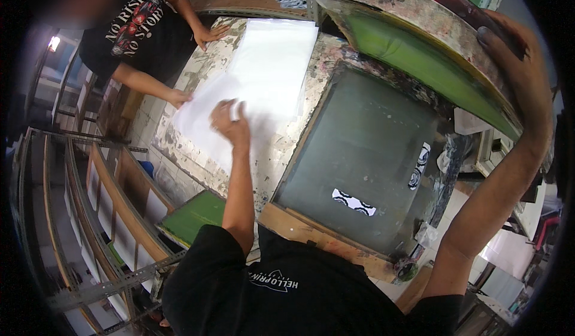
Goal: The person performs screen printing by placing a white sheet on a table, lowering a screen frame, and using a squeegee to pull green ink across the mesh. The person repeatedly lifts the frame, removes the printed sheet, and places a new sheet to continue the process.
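My left hand (232, 125), blurred, is over a loose white sheet (206, 117) beside a stack of white sheets (274, 60). Its smeared fingers do not show whether they grip the sheet. A co-worker's hand (179, 98) is at the sheet's left edge. High on the right, my right hand (520, 66) grips the worn edge of a screen printing frame (413, 21). The frame is tilted up, and its green mesh (413, 57) shows beneath. Below lies a dark grey printing bed (335, 150) with two small black-and-white patterned strips (354, 202) (419, 166) on it.
Across the paint-stained table (171, 138) stands a co-worker in a black T-shirt (135, 30), with the other hand (209, 35) on the tabletop. Racks (120, 198) holding wood-edged frames fill the left side. A green panel (194, 216) is by my left elbow. A wooden ledge (323, 240) borders the bed's near side.
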`<state>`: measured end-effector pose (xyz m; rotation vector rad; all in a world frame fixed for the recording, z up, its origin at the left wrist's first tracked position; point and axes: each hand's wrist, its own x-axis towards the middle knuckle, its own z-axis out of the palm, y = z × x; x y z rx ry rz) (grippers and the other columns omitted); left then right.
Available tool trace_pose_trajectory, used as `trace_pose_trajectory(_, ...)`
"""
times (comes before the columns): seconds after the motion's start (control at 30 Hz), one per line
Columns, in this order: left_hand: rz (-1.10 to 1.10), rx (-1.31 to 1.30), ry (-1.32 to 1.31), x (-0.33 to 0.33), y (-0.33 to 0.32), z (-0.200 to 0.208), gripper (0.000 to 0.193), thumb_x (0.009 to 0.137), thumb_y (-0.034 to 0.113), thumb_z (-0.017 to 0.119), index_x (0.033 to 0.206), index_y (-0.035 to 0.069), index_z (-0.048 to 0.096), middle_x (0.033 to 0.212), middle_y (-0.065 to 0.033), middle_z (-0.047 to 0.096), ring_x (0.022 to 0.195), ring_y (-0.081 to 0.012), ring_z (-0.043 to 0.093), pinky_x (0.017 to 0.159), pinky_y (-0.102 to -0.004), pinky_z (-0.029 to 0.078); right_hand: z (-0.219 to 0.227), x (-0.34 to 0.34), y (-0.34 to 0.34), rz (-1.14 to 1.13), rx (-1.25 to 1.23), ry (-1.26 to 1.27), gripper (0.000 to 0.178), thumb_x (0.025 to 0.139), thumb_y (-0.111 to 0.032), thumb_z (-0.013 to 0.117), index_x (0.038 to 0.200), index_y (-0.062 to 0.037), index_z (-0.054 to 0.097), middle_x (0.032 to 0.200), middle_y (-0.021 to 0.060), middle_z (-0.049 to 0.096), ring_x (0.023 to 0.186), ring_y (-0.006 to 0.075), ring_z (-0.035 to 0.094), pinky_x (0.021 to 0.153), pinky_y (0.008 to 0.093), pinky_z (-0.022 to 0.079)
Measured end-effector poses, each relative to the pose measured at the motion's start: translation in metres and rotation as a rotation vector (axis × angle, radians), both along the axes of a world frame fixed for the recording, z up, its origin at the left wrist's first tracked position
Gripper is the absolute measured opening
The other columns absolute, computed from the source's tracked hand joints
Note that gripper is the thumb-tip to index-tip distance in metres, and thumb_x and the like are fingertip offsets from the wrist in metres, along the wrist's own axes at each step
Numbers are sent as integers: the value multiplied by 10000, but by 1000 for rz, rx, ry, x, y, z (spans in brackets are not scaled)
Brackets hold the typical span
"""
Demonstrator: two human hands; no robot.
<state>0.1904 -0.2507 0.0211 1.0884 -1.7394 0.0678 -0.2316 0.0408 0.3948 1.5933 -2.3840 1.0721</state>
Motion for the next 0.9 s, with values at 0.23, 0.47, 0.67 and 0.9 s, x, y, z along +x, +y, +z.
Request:
trace_pose_trajectory(0.23, -361, 431, -243, -84, 3, -44, 150, 774, 261, 834, 857, 140, 805, 1000, -43, 680, 940, -274, 635, 830, -412, 480, 8, 12, -6, -9, 48, -12, 464, 914, -293, 755, 1267, -7, 667, 1218, 133, 681, 1101, 178, 644, 1018, 303, 471)
trace_pose_trajectory(0.47, -429, 640, 164, -97, -4, -26, 108, 794, 156, 815, 846, 64, 791, 1105, -75, 696, 863, -234, 689, 750, -363, 528, 5, 12, -6, -1, 9, -46, 497, 910, -321, 762, 1282, -9, 658, 1165, 137, 700, 1008, 177, 679, 909, 293, 524)
trace_pose_trajectory(0.67, -806, 556, -631, -102, 91, 18, 496, 760, 603, 780, 1084, 228, 798, 1502, -64, 520, 1466, -357, 355, 1146, -694, 196, 2, 0, -5, -52, 12, 32, 533, 893, -397, 762, 1298, -62, 670, 1138, 123, 716, 989, 184, 690, 914, 331, 530)
trace_pose_trajectory(0.9, -1154, 449, -816, -160, 175, -31, 688, 826, 597, 687, 1429, 280, 588, 1656, -64, 300, 1544, -403, 163, 1173, -745, 40, 23, 76, -15, -78, -51, 229, 326, 835, -287, 815, 951, 16, 775, 781, 116, 734, 724, 148, 656, 735, 307, 514)
